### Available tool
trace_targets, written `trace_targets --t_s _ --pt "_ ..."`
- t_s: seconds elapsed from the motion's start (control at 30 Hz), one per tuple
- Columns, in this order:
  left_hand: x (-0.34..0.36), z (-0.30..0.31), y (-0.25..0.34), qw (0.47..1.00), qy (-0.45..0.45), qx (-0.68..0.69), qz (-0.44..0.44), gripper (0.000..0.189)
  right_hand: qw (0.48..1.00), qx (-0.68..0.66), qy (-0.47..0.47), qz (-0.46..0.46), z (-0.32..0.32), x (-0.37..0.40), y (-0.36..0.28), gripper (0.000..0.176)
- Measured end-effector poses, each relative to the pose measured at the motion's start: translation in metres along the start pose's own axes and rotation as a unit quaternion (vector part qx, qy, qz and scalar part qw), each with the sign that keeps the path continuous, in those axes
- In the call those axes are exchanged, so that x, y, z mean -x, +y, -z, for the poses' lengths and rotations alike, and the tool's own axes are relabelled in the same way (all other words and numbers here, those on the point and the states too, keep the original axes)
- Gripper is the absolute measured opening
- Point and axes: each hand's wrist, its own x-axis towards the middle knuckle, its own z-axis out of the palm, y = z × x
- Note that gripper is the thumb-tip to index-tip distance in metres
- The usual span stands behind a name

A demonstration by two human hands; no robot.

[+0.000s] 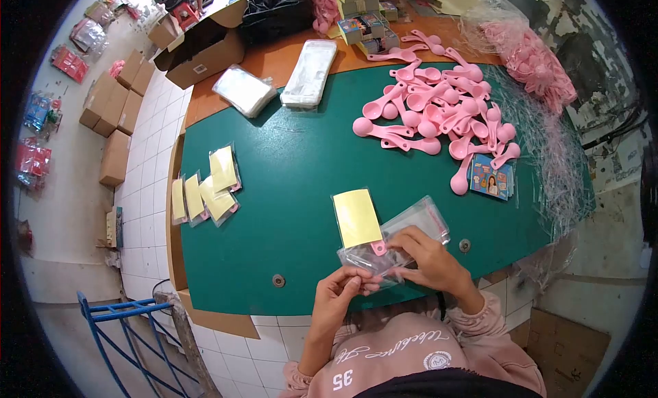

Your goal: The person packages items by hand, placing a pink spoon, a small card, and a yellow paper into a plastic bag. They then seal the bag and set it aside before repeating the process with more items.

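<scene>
Clear plastic bag [419, 220] held just above the near edge of the green table [295, 158], close in front of the chest, between both hands. Left hand [343, 292] closed in a narrow pinch on the bag's near lower corner, thumb and fingertips pressed together. Right hand [428, 257] curled over the bag's middle, fingers bent down onto the plastic, gripping it. Yellow card [356, 218] standing out at the bag's far left end, blank on the side in view, nothing to read. Pink spoon [378, 247] touching the card's lower edge, only a small end visible, the rest hidden under plastic and fingers.

Far right on the table: loose heap of pink spoons [439, 110], and just beside it a small stack of printed cards [491, 179], blue with a pictured figure, lettering too small to read. Far left: row of filled packets [205, 189], each with a yellow card face up. Beyond, on the orange-brown tabletop: stacks of empty clear bags [310, 72]. Cardboard box [205, 52] at the far left corner, small white label on its side, unreadable. On the pink sweatshirt [411, 350]: "35" in white, a line of script lettering not legible, and a round emblem.
</scene>
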Motion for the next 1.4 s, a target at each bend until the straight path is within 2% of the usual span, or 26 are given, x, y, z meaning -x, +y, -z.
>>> trace_targets --t_s 0.07,0.17,0.2,0.27,0.33,0.37,0.5,0.57,0.6,0.67,0.77,0.8,0.87,1.0,1.07,1.4 --pt "0.002 0.003 -0.003 1.000 -0.021 0.007 -0.009 0.015 0.997 0.034 0.042 0.059 -0.003 -0.003 -0.002 0.029" --pt "0.006 0.011 0.002 0.999 -0.037 0.000 -0.023 0.017 0.995 0.045 0.045 0.071 -0.011 0.002 0.009 0.024" --pt "0.006 0.015 0.006 0.999 -0.032 -0.013 -0.030 0.019 0.995 0.046 0.044 0.071 -0.010 0.003 0.009 0.024" --pt "0.005 0.015 0.010 0.997 0.007 -0.067 -0.028 0.025 0.999 -0.030 0.041 0.012 -0.006 0.005 0.005 0.020" --pt "0.003 0.009 0.011 0.947 0.038 -0.304 -0.100 0.026 0.999 -0.037 0.024 0.023 -0.008 0.004 0.001 0.019" --pt "0.002 0.003 0.019 0.923 0.020 -0.371 -0.104 0.024 0.998 -0.043 0.009 0.033 -0.008 0.004 0.000 0.018" --pt "0.001 0.010 0.006 0.925 0.034 -0.361 -0.114 0.017 0.996 -0.078 -0.021 -0.035 -0.004 0.008 -0.001 0.017" --pt "0.002 0.009 0.003 0.931 0.037 -0.351 -0.091 0.010 0.975 -0.168 0.019 -0.146 -0.013 0.009 -0.003 0.016" --pt "0.002 0.009 0.002 0.931 0.038 -0.351 -0.090 0.010 0.975 -0.169 0.018 -0.146 -0.018 0.010 -0.001 0.016" --pt "0.002 0.008 -0.001 0.963 0.040 -0.257 -0.073 0.008 0.947 -0.249 0.054 -0.198 -0.027 0.011 0.004 0.017" --pt "0.002 0.016 -0.009 0.960 0.046 -0.270 -0.058 0.010 0.928 -0.278 0.058 -0.243 -0.032 0.010 -0.001 0.020" --pt "0.002 0.015 -0.008 0.960 0.046 -0.271 -0.057 0.010 0.927 -0.278 0.058 -0.244 -0.033 0.010 -0.002 0.020" --pt "0.002 0.008 -0.004 0.947 0.124 -0.294 -0.048 0.011 0.944 -0.187 0.068 -0.262 -0.034 0.009 -0.004 0.021" --pt "0.002 0.001 -0.003 0.939 0.150 -0.305 -0.054 0.013 0.960 -0.129 0.101 -0.228 -0.040 0.006 -0.009 0.021" --pt "0.001 -0.003 -0.004 0.950 0.202 -0.224 -0.081 0.016 0.955 -0.127 0.135 -0.230 -0.044 0.005 -0.010 0.020" --pt "0.002 0.000 -0.006 0.952 0.174 -0.242 -0.073 0.018 0.967 -0.122 0.104 -0.196 -0.042 0.006 -0.010 0.028"
